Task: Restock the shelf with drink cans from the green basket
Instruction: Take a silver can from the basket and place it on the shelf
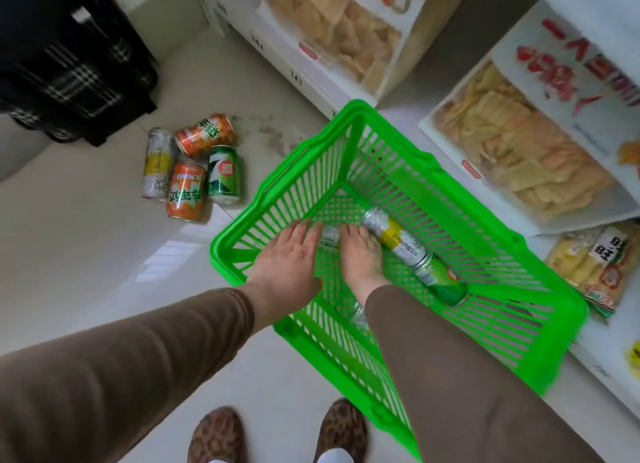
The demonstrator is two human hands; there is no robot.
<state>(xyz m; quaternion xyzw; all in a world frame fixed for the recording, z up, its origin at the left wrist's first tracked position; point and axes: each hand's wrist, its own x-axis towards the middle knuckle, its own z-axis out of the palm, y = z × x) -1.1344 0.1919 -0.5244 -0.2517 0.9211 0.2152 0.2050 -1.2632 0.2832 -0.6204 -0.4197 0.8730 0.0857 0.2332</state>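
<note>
Both arms reach forward and down from the bottom of the view, sleeves brown, ending at the wrists. Left hand (289, 258) palm down, back of hand up, fingers straight and close together, pointing away from the body; thumb tucked along the inner edge. Right hand (358, 251) just beside it, also palm down, fingers (349, 230) bent downward at the tips; whether they grip anything cannot be told, fingertips hidden. The two hands sit near each other, a narrow gap between them. Left forearm comes in from the lower left, right forearm from the lower right, both angled inward.
</note>
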